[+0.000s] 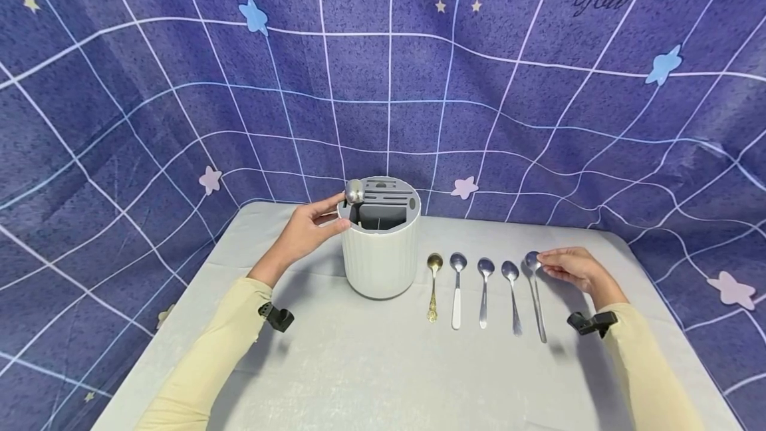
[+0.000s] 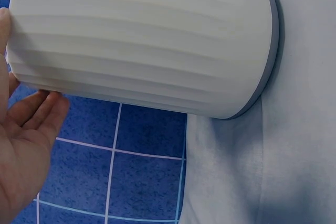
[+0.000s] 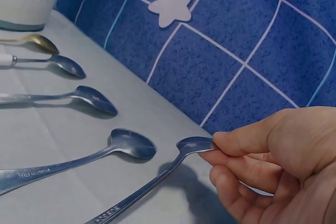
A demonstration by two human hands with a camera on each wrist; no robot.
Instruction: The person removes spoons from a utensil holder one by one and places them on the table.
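Observation:
At the far right of the row, my right hand (image 1: 570, 267) pinches the bowl tip of a long-handled metal spoon (image 3: 152, 184) between thumb and fingers. The bowl is raised off the cloth in the right wrist view, while its handle slants down toward the near side. My left hand (image 1: 311, 226) grips the upper left rim of a white ribbed utensil holder (image 1: 381, 265), thumb in front and fingers toward the back. A metal spoon (image 1: 354, 191) stands in the holder, bowl up, beside those fingers; its handle is mostly hidden. The left wrist view shows the holder's side (image 2: 142, 40).
Left of the pinched spoon lie a gold spoon (image 1: 433, 278), a white-handled spoon (image 1: 457, 304) and two plain metal spoons, bowls pointing away from me. The holder has a grey slotted top (image 1: 391, 198). A blue grid-patterned cloth (image 1: 413, 98) hangs behind the grey-covered table (image 1: 371, 364).

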